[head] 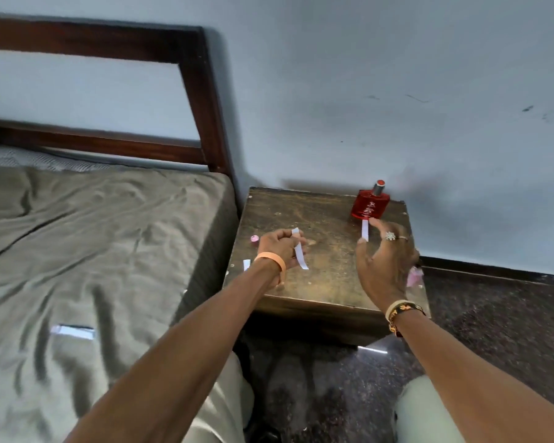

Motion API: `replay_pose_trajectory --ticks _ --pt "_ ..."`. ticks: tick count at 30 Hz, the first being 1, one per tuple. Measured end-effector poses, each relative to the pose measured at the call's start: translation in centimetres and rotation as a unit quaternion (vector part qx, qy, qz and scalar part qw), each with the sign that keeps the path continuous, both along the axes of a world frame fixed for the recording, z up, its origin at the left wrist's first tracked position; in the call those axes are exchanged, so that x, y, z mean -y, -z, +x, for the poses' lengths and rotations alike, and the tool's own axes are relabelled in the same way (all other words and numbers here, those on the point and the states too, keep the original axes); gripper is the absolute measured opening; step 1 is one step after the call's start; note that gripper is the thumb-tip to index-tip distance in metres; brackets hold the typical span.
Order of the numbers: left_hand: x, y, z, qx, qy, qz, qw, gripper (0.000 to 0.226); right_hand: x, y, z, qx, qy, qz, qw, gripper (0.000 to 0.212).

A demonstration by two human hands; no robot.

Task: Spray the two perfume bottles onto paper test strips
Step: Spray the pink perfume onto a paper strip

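I could not read writing on red perfume bottle [370, 204], left hand [279, 247] gripped paper strip [300, 255], right hand [384, 266] pinched second strip [365, 230]

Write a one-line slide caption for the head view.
Left hand holds a paper strip while right hand pinches a second strip near the red perfume bottle on the bedside table.

We note a bed [216, 238] with a rumpled grey-brown sheet [93, 251] and a dark wooden headboard [199, 100], left of the worn wooden worktop [327, 273] (against the pale wall [365, 75]); speckled dark floor [493, 330] below.
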State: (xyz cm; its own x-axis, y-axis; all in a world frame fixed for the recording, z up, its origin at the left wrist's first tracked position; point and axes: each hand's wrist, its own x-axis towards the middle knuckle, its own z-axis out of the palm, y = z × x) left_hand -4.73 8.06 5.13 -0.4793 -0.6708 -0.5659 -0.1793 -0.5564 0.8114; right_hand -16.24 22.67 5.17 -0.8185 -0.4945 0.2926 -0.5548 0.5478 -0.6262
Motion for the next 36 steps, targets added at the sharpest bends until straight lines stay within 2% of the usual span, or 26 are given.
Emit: replay_pose_trajectory --ticks 6,11,16,19,22,25,36 --pt "6.9 1.4 6.9 0.031 -0.121 -0.025 0.992 0.016 7.0 1.7 5.1 0.071 -0.168 0.065 0.981 0.038" --pt "10.2 3.9 9.4 0.051 -0.166 0.019 0.985 0.015 12.0 4.1 7.7 0.114 -0.24 0.133 0.955 0.041" --pt "11.5 5.6 9.1 0.043 -0.122 0.062 0.99 0.022 15.7 5.8 8.5 0.13 -0.264 0.178 0.939 0.048" --pt "11.8 5.9 8.5 0.037 -0.091 0.088 0.991 0.019 17.2 6.8 8.5 0.132 -0.274 0.205 0.93 0.054" --pt "11.9 6.3 8.0 0.031 -0.074 0.099 0.992 0.016 18.2 7.7 8.5 0.101 -0.285 0.222 0.927 0.048" --pt "11.9 6.5 7.3 0.028 -0.052 0.095 0.994 0.012 18.2 7.9 8.6 0.088 -0.29 0.197 0.932 0.032" --pt "7.8 0.7 3.2 -0.008 0.026 0.045 0.999 0.016 11.9 1.9 5.5 0.054 -0.215 0.105 0.97 0.017"
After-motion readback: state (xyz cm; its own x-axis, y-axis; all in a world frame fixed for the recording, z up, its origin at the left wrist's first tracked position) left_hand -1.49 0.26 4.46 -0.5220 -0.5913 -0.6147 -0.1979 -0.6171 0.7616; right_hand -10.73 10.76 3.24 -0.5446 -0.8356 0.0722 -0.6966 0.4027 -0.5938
